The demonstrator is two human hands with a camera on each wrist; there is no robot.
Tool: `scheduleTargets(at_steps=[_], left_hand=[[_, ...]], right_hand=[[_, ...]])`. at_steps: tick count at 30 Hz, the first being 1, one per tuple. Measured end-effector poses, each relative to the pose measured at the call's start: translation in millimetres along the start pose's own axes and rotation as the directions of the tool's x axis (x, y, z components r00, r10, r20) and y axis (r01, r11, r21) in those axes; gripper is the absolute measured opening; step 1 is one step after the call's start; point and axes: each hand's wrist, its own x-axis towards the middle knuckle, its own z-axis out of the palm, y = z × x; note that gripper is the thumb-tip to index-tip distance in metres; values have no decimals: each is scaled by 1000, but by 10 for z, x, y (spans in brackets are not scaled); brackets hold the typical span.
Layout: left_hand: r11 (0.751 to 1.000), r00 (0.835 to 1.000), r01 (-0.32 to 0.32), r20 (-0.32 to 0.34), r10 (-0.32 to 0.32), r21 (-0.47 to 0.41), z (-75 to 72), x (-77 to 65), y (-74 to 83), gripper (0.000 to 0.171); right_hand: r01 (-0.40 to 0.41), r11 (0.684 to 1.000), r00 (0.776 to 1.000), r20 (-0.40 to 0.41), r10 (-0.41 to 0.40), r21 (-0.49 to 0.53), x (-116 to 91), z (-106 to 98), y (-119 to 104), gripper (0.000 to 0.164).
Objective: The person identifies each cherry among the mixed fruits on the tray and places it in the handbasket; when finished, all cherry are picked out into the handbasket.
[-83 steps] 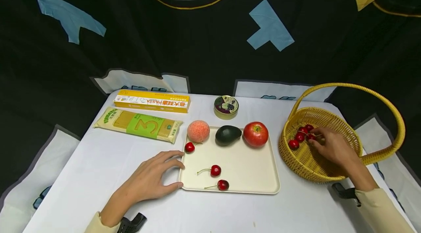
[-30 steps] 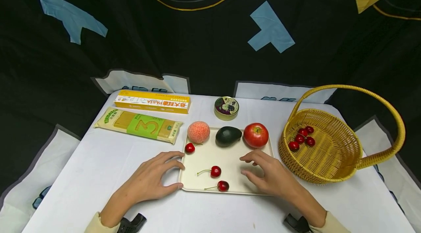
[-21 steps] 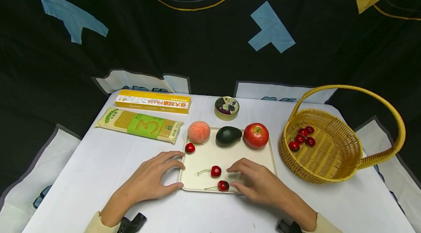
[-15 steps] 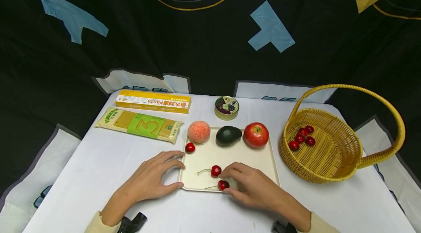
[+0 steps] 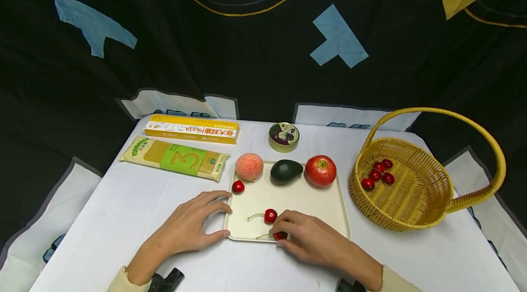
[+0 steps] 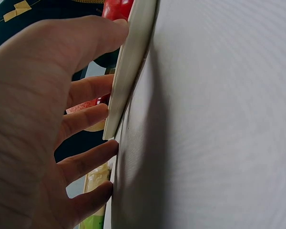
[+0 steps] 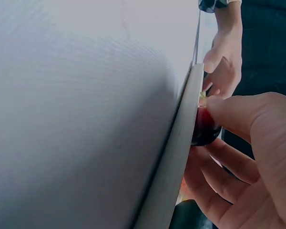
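Note:
My left hand rests at the left edge of the cream tray, fingers spread and touching its rim; in the left wrist view the thumb lies against that rim. At the tray's near edge my right hand pinches a dark red cherry between thumb and fingers, its stem pointing left. Just beyond lies a second stemmed cherry, close to the fingertips. A third cherry sits at the tray's left side, below a peach-coloured round fruit. An avocado and a red apple line the far edge.
To the right stands a yellow wicker basket with a tall arched handle and several cherries inside. Behind the tray is a round tin. A pasta box and a noodle packet lie at the back left.
My right hand has left the cherries in the basket, moved left over the tray and closed its fingers round the nearest cherry. My left hand has stayed at the tray's edge.

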Motion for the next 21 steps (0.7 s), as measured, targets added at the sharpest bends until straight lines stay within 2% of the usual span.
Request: scheduleTargets(at_steps=[5,8,13,21], left_hand=[[1000,1000,0,-1,0,-5,0,-6,7,38],[1000,1000,-3,0,3,-4,1,-7,8,38],[1000,1000,-6,-4,6,-3,13,-10,2,38],[1000,1000,2,-5,-2,0,9,-6,-1,38]], right_hand=[[-9,1000,1000,22,9,-15,-3,8,10,19],[-3,999,1000,9,4,-46,-8,-7,21,19],[-6,995,999,-44,2,-95,-24,-96,60,22],[-47,994,987,-160,30,-101,-86,-349,214,25]])
